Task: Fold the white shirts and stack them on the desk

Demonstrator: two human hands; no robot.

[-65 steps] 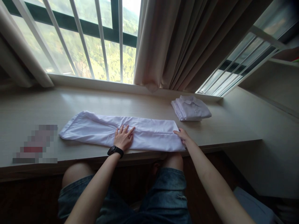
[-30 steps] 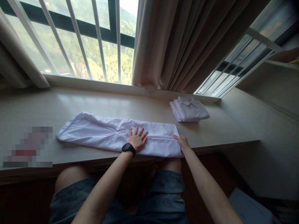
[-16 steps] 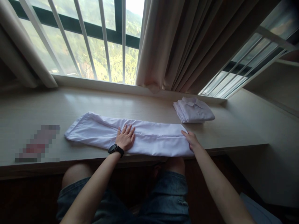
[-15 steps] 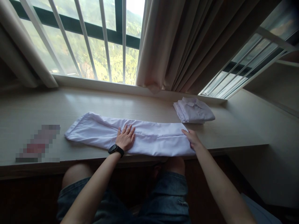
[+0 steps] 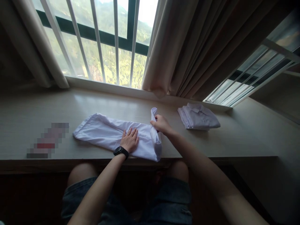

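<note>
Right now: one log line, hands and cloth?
left hand: flat on shirt | right hand: gripping lifted shirt end, over the middle | folded stack: right, apart, on ledge

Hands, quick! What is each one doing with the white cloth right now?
Left hand: open, pressed flat on the white garment.
Right hand: closed, its grip pinching the garment's right end, lifted and brought over toward the left.

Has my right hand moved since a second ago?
Yes. The right hand has lifted the white garment's end leftward, away from the folded shirt.
</note>
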